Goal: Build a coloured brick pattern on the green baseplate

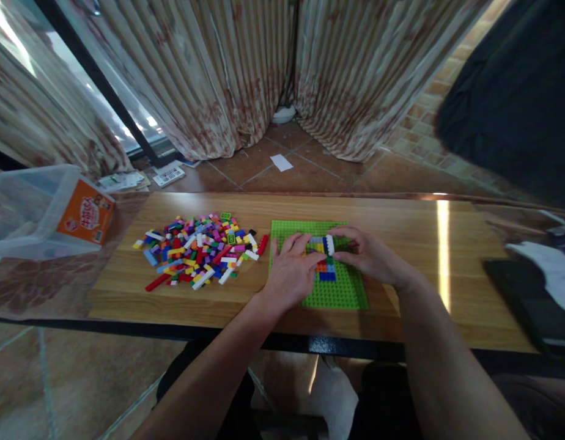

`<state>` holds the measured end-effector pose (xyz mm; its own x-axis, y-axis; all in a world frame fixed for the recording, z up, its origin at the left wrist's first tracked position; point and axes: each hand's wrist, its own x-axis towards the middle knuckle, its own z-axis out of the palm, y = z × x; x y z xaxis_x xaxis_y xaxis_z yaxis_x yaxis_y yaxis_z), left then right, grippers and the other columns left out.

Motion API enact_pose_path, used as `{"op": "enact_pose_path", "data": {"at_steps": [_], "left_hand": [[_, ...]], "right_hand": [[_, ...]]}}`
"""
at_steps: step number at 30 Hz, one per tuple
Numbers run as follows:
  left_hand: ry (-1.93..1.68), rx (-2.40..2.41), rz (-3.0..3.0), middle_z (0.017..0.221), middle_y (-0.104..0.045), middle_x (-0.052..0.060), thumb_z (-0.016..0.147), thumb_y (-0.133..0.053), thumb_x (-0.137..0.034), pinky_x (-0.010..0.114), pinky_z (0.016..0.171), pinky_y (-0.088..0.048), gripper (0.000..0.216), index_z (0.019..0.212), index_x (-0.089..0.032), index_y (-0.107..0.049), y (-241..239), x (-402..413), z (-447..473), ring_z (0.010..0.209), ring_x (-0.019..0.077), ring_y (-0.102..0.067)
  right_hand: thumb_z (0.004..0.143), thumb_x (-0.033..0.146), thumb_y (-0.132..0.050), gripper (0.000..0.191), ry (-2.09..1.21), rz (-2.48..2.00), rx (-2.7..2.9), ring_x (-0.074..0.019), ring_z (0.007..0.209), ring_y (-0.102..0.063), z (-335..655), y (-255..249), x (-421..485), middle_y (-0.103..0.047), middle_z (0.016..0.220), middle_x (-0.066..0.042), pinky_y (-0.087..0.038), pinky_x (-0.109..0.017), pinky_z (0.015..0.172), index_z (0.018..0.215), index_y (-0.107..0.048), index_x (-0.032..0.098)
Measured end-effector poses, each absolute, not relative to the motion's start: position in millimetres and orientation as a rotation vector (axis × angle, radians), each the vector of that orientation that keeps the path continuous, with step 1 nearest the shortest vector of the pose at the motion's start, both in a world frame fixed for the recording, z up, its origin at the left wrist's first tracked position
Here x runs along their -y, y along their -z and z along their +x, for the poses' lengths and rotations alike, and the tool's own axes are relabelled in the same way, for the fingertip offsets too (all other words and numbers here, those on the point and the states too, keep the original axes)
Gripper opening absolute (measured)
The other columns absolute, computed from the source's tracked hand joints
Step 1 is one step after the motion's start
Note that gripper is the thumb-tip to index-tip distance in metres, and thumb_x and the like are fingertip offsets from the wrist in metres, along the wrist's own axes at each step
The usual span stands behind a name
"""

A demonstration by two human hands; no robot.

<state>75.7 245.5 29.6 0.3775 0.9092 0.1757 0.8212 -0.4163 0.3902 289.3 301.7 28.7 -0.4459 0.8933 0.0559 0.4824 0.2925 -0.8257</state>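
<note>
A green studded baseplate (340, 296) lies on the wooden table, with blue, yellow, orange and grey bricks joined in a patch near its middle. A long white brick (330, 245) stands along the right side of this patch, and the thumb and fingers of my right hand (362, 252) close around its two ends. Over the left part of the plate lies my left hand (291, 269), fingers spread, its thumb reaching to the blue brick (327, 277) area. That hand hides part of the patch, and I see nothing held in it.
Left of the plate spreads a heap of loose coloured bricks (200, 250). A clear plastic bin (35, 208) with an orange label stands at the far left. At the right end are a dark flat object (521, 299) and white crumpled material (548, 275). The table's front edge (337, 345) is black.
</note>
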Motion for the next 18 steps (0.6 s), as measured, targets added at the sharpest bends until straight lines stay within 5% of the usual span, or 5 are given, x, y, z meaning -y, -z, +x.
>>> {"op": "enact_pose_path", "data": {"at_steps": [18], "left_hand": [[-0.553,-1.537,2.341,0.144,-0.050,0.006,0.094,-0.050,-0.021,0.062,0.107,-0.028,0.033,0.115,-0.034,-0.070,-30.2,-246.4,75.6,0.134,0.0294,-0.039]], "right_hand": [[0.080,0.023,-0.066,0.041,-0.948,-1.313,2.240,-0.0244,0.104,-0.064,288.1,-39.2,-260.7,-0.068,0.114,-0.004,-0.049,-0.046,0.098,0.120,-0.066,0.029]]}}
